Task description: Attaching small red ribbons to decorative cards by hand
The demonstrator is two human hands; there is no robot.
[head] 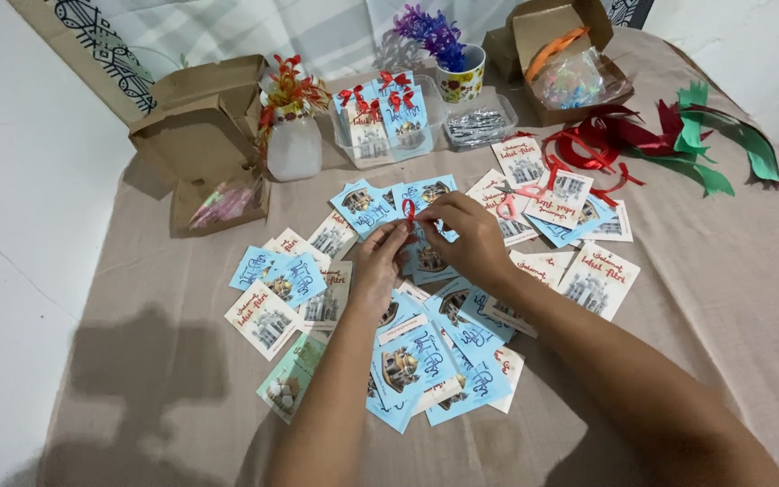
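Both hands meet over the middle of the table. The left hand and the right hand each pinch one small red ribbon between narrow fingertips, just above one blue card lying under them. Dozens of loose cards, too overlapped to count, spread around both wrists. Beyond the hands stand two cardboard boxes, two flower pots and two clear trays.
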